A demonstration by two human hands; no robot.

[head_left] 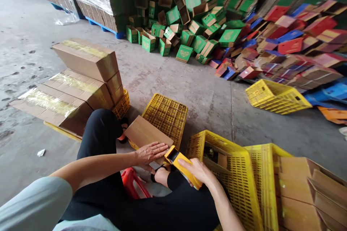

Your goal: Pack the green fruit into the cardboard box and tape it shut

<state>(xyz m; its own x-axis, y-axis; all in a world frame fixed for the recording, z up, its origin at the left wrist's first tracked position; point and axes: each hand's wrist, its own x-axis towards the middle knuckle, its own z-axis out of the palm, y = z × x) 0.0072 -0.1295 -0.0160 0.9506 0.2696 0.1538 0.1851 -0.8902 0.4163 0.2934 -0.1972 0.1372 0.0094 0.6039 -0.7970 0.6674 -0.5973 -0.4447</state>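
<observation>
A closed cardboard box point(148, 132) rests tilted on an upturned yellow crate point(165, 115) in front of my knees. My left hand point(151, 154) lies on the near edge of the box, its fingers stretched out and holding nothing. In my right hand point(197, 169) is a yellow handheld tool point(180, 162) with a dark opening at its front end. I cannot make out its exact kind. The tool's front end is close to the box's right corner and my left fingertips; whether it touches the box is unclear.
Taped cartons point(78, 83) are stacked at left. Yellow crates point(230, 173) and open cartons point(298, 184) stand at right. Part of a red stool point(134, 184) shows beneath me. Green boxes point(173, 16) and red and blue boxes point(290, 45) lie heaped behind, beside a tipped yellow crate point(276, 97).
</observation>
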